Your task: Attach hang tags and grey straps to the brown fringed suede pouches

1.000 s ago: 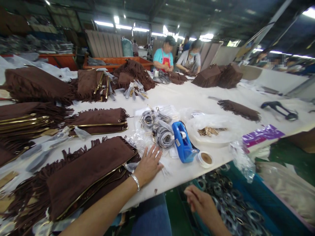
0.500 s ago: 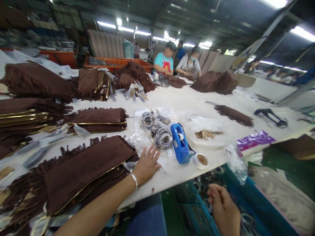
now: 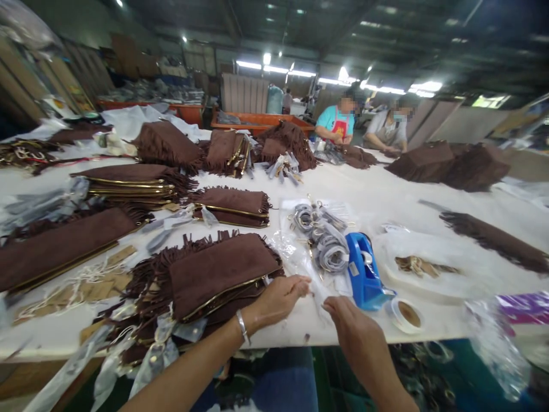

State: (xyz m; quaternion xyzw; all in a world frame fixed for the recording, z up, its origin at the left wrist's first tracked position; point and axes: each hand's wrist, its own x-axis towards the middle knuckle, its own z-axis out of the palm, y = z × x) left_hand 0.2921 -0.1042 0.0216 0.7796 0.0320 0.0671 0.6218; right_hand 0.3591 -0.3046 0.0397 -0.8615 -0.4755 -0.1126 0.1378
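Note:
My left hand, with a silver bangle on its wrist, is closed in a pinch beside a brown fringed clutch bag with a gold zip. Facing it, my right hand is also closed, thumb and fingertips together, just above the table edge. Some thin clear plastic shows between the two sets of fingertips; what each pinch holds is too small to make out. Just beyond the hands lie coiled grey straps with gold clips. A blue tape dispenser stands right of the straps, next to a tape roll.
More fringed bags are stacked on the left, near cardboard tags with white strings. Gold hardware lies on plastic at right. A purple packet sits near the edge, above a teal crate. Two people work across the table.
My right hand has come up from over the crate to the table edge, near my left. The left hand, flat before, is now pinched. The view has swung left.

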